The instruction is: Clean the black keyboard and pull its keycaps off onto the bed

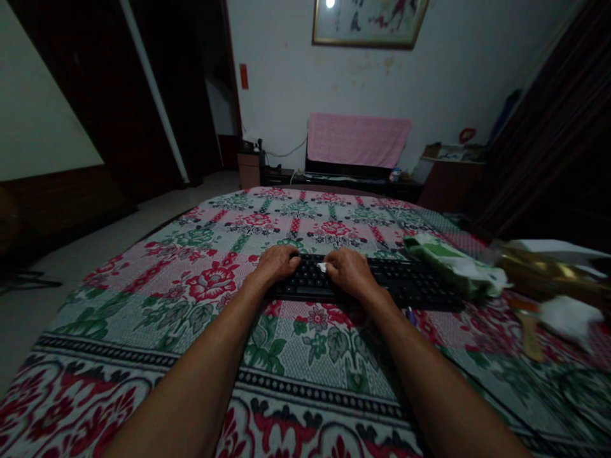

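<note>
Tablecloth (pixel 210 280): floral, beneath everything listed here
Keyboard (pixel 394 278): black, flat at 12 o'clock
Green-white packet (pixel 442 257): overlapping keyboard's 3 o'clock end
Right hand (pixel 351 267): above keyboard, pinching white scrap (pixel 323 267)
Left hand (pixel 278 262): curled at keyboard's 9 o'clock end; cannot tell whether gripping
Brush (pixel 531 337): toward 4 o'clock, blurred

keyboard (pixel 403 283): black | scrap (pixel 323 267): white | tablecloth (pixel 210 280): red, pink, green flowers | towel (pixel 358 140): pink | packet (pixel 442 257): green and white | frame (pixel 363 44): gold
</note>
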Demonstrator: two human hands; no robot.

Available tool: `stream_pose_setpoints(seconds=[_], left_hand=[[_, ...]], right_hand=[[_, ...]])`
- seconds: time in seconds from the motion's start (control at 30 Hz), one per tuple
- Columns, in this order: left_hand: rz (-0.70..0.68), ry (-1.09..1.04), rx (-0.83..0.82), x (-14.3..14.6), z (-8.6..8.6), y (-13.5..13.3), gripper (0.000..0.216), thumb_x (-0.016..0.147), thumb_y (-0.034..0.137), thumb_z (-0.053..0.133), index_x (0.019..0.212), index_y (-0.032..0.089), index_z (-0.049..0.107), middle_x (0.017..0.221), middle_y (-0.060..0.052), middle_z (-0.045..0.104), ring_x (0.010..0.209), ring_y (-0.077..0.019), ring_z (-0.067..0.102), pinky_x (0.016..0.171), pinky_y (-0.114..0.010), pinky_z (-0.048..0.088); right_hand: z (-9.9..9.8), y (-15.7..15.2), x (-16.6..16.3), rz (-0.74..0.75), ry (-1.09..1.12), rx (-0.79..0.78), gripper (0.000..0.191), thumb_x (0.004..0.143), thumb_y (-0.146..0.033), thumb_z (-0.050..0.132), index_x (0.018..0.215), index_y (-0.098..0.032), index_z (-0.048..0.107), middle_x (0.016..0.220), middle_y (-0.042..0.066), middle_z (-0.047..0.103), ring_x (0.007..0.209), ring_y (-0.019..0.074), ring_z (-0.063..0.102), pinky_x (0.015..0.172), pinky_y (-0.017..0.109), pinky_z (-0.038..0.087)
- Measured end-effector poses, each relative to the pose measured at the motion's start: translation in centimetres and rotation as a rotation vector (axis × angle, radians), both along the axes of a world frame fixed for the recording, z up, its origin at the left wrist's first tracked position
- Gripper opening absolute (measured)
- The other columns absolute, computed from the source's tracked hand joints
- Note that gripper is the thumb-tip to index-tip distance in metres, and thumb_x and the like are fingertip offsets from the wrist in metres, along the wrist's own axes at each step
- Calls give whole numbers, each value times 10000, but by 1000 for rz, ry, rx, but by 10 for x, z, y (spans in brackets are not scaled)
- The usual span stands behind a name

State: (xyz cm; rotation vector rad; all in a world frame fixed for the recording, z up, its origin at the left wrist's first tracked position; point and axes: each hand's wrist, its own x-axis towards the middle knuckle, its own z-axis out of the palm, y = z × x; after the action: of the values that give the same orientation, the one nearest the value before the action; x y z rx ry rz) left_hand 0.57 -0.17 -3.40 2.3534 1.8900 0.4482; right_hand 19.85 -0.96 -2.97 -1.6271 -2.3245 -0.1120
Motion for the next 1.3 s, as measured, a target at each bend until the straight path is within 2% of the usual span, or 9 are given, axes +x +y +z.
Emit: stream_pose_setpoints(seconds=[0.23,0.4,0.5,0.7,0.83,1.07,1.23,1.3], left_hand=[[-71,48,21,1,3,-5,318,846,394,383,954,229,632,980,-52,671,925,-207,590,817,-294,417],[-77,40,-5,2,4,-4,322,848,398,380,958,222,627,982,-63,666,922,-217,588,815,-303,415],[-83,29,-29,1,3,-1,317,841,399,392,984,239,626,1001,-53,664,942,-217,584,819,-298,412],[-139,24,-66,-3,0,5,333,816,408,427,1038,249,619,1040,-53,657,947,-226,588,799,-296,418],[-139,29,-78,0,2,4,339,807,410,441,1050,254,618,1068,-54,650,981,-232,578,811,-298,415],[-95,26,-83,6,7,-2,273,769,399,493,908,242,668,912,-53,685,872,-226,609,750,-287,427],[-146,-28,-109,0,9,-1,284,771,396,487,928,253,676,904,-29,691,838,-204,613,689,-260,426],[-126,-33,-101,-3,9,0,296,775,389,478,936,244,679,904,-29,691,846,-201,612,691,-255,426]], right_hand=[[-10,7,9,7,99,79,199,833,-273,443,909,-208,615,968,65,598,929,200,509,776,316,313],[-12,16,19,-6,120,-43,184,842,-247,390,874,-181,559,961,73,610,939,208,508,777,331,300],[-11,19,22,-14,104,-118,220,861,-260,346,873,-178,550,927,84,627,874,205,529,794,351,295],[-8,15,22,-31,109,-140,226,859,-262,326,867,-185,538,914,78,635,817,199,546,805,357,295],[-10,11,26,-40,107,-103,221,858,-268,328,879,-185,532,915,78,633,822,204,544,774,344,301],[-10,12,35,-21,129,-106,202,854,-269,366,848,-191,552,882,54,637,805,183,541,747,306,309],[-8,9,25,25,119,25,183,847,-264,426,891,-204,593,953,52,614,906,190,524,783,313,295],[-7,6,19,69,89,55,196,857,-285,435,917,-224,612,952,47,608,917,189,516,802,320,287]])
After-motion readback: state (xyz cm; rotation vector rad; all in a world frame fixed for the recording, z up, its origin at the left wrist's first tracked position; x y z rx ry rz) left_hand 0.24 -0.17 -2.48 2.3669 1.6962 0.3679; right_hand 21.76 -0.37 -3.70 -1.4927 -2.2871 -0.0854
